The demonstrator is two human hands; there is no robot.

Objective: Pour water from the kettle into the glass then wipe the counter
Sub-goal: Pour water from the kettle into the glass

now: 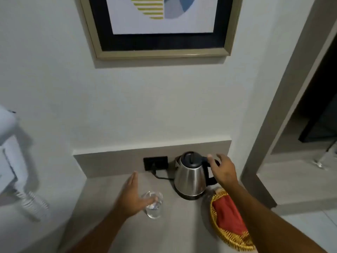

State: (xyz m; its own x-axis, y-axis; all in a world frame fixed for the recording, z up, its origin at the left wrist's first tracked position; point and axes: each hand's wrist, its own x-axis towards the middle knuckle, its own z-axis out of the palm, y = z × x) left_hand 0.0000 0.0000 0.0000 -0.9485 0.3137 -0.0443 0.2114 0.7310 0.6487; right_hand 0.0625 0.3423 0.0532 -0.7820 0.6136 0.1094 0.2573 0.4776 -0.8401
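Right hand (223, 170) raised beside the kettle (190, 177), fingers spread and loose, grasping nothing; fingertips close to the black handle (211, 177), contact impossible to judge. Kettle upright on its base, directly left of that hand, steel body with black lid (190, 157), spout facing away from the hand. Left hand (132, 195) flat and released, palm turned inward, thumb reaching toward the glass (154, 204), which stands immediately right of it; thumb seen through or against the glass wall, touching or not unclear. Glass upright on the counter (109, 225), clear, some water apparently at the bottom, between the 2 hands and nearer the left one. Beneath the right forearm, a woven yellow basket (229, 240) holding a red cloth (228, 214), partly covered by the arm, just beside the kettle base. Beyond the left hand's fingertips, a black wall socket (156, 162) on the backsplash, with a black cord (160, 177) running across the counter toward the kettle base, lying in the gap between glass and kettle. High above both hands, a framed picture (160, 26) on the white wall. Far to the left of the left hand, a blurred white object with a coiled cord (33, 201), too smeared to identify. To the right of the right hand, a grey door frame (284, 110) opening onto a dim room.
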